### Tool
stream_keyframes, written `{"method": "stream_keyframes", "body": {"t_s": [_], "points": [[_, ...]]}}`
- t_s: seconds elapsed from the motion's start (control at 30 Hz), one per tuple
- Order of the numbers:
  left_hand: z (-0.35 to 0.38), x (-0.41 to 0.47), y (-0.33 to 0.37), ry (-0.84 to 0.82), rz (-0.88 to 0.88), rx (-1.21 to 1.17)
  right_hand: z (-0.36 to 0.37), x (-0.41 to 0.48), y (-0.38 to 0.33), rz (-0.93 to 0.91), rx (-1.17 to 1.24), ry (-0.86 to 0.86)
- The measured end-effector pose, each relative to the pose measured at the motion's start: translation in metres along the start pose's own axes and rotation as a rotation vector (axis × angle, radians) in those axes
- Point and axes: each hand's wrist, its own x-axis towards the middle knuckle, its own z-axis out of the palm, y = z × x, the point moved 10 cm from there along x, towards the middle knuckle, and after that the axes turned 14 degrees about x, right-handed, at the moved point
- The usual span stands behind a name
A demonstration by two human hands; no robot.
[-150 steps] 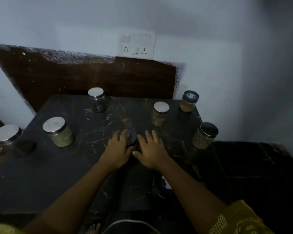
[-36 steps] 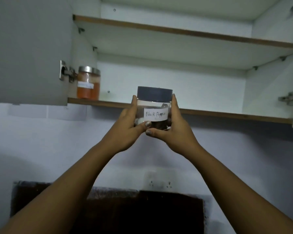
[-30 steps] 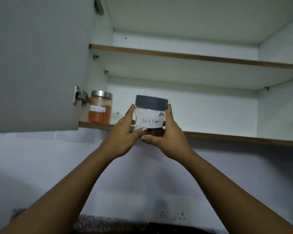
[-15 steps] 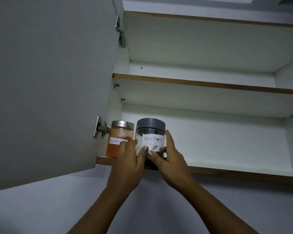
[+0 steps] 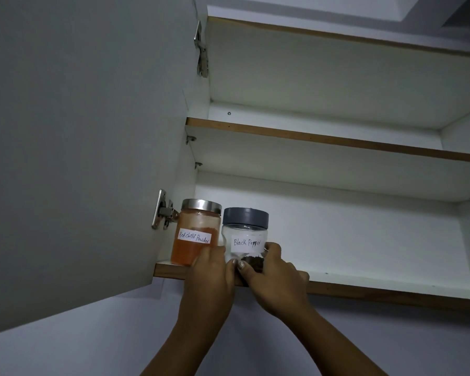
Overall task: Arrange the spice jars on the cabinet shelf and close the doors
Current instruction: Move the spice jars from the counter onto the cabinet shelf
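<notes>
Bottom shelf [image 5: 364,290]: both hands' grip on Black Pepper jar [image 5: 246,237]

View looks steeply upward in a dim room. A plain pale bluish-grey wall [image 5: 255,348] fills the bottom. Above it hangs a white wall cabinet [image 5: 337,234] with wood-brown edging along its front edges. Its grey left door [image 5: 79,145] stands swung open, held by two metal hinges [image 5: 163,210]. At the top right, a strip of ceiling [image 5: 310,4] shows, with a dark recess.
</notes>
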Motion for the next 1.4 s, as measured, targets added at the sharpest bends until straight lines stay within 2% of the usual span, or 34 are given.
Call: {"method": "stream_keyframes", "body": {"t_s": [0.23,0.43,0.57,0.83,0.97,1.1,1.4], "points": [[0.007,-0.003,-0.003,-0.03,-0.002,0.063,0.0,0.0,0.0,-0.001,-0.112,0.066],[0.009,-0.003,-0.005,-0.045,-0.012,0.082,0.005,0.002,0.002,0.032,-0.124,0.014],[0.013,-0.003,-0.006,-0.113,-0.018,0.116,0.006,-0.001,0.002,0.03,-0.108,-0.022],[0.003,-0.05,0.037,-0.203,0.049,0.04,0.002,-0.06,0.008,-0.21,-0.021,-0.111],[0.019,-0.111,0.075,-0.327,0.055,0.032,-0.016,-0.109,0.058,-0.135,0.056,-0.227],[0.053,-0.189,0.13,-0.509,0.074,0.012,-0.047,-0.171,0.131,-0.071,-0.021,-0.349],[0.143,-0.403,0.315,-0.904,0.078,-0.173,-0.172,-0.328,0.348,0.199,-0.186,-0.53]]}}
